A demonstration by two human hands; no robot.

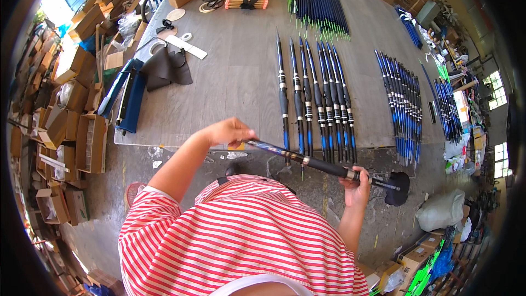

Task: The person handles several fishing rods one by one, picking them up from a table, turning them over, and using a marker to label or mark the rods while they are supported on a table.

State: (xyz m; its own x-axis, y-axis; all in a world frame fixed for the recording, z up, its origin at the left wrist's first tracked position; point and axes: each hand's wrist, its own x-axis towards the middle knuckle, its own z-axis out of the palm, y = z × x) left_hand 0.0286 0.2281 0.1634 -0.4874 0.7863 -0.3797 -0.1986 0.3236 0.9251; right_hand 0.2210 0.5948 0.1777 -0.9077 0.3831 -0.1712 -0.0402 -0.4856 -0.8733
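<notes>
A slim, glossy black rod (326, 167) is before the grey wood-grain table (235, 87), the right hand (359, 186) curled around it; whether the left hand (233, 131) pinches its left end I cannot tell. A weak hold could swing it into the overhanging black-and-blue rods (318, 94).

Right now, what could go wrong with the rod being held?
The held rod slants close to the near ends of the row of rods, so swinging it might knock them. Several of those ends jut past the near edge of the table, so a brush of the body could shift them.
</notes>
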